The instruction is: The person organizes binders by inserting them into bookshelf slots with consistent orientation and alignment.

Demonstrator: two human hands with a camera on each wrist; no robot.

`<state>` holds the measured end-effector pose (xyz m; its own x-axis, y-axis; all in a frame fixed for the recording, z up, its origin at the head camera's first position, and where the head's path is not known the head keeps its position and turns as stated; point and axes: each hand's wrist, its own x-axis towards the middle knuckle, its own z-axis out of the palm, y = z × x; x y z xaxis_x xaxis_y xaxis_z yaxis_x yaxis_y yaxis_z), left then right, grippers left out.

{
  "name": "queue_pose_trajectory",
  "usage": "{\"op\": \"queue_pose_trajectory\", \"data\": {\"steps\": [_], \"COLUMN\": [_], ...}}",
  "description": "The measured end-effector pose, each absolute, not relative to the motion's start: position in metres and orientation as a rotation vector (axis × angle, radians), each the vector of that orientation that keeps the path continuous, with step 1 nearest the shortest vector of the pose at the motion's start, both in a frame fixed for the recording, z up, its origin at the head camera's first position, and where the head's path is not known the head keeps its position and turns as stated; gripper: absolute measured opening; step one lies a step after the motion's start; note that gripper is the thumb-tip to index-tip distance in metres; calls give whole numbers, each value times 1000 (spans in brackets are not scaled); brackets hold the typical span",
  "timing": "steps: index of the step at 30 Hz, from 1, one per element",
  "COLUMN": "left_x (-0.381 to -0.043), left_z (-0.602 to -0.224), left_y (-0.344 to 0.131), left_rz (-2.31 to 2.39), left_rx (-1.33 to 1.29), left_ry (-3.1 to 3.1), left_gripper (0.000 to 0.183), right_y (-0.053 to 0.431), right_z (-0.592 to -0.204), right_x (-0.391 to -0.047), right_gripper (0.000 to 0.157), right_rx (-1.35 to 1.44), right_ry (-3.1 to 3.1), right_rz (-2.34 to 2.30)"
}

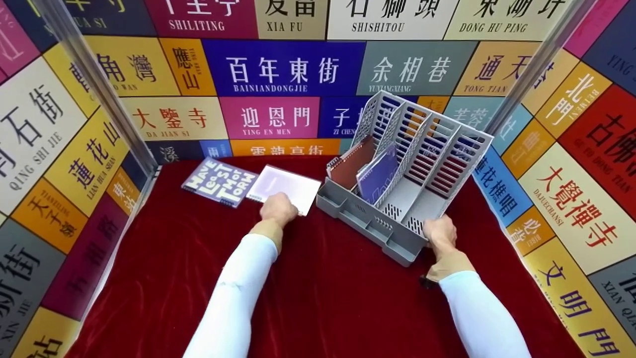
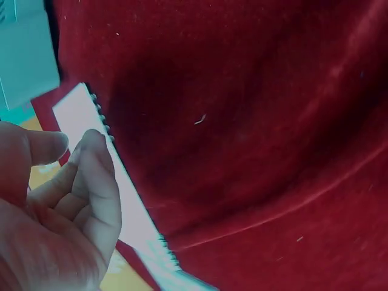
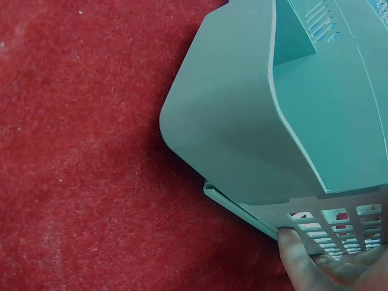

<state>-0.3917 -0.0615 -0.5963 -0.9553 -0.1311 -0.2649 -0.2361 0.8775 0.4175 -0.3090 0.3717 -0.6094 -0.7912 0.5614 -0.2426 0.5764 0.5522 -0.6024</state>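
Note:
My left hand (image 1: 279,209) is at the near edge of a pale lavender-and-white spiral notebook (image 1: 285,186) lying flat. In the left wrist view, the thumb and bent fingers stand apart over this notebook (image 2: 130,206); a pinch on it is not visible. My right hand (image 1: 441,232) grips the lower right side of a grey plastic file rack (image 1: 370,226); in the right wrist view its fingers (image 3: 297,254) lie against the slotted side wall. A brown spiral notebook (image 1: 352,164) and a blue-purple notebook (image 1: 378,174) stand in the rack's left compartments.
A purple notebook with large white lettering (image 1: 218,183) lies left of the pale one. Dark red cloth (image 1: 318,298) covers the table. Printed sign panels (image 1: 283,67) rise behind and on both sides, close behind the rack.

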Motion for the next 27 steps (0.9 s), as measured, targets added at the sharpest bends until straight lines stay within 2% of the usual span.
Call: {"op": "queue_pose_trajectory", "data": {"steps": [15, 22, 27], "left_x": [-390, -389, -390], "left_z": [-621, -626, -631], "left_y": [-63, -59, -57], "left_rz": [1305, 1399, 1378], "left_rx": [-718, -743, -774], "left_ry": [2433, 2386, 2397], "left_gripper": [32, 39, 32], "right_y": [369, 371, 371], "right_z": [-608, -607, -608], "right_x": [-308, -308, -308], "right_gripper": [52, 53, 52], "right_rx": [1033, 1027, 1026], "right_ry": [2724, 2744, 2732], "right_rz": [-1098, -1082, -1093]}}
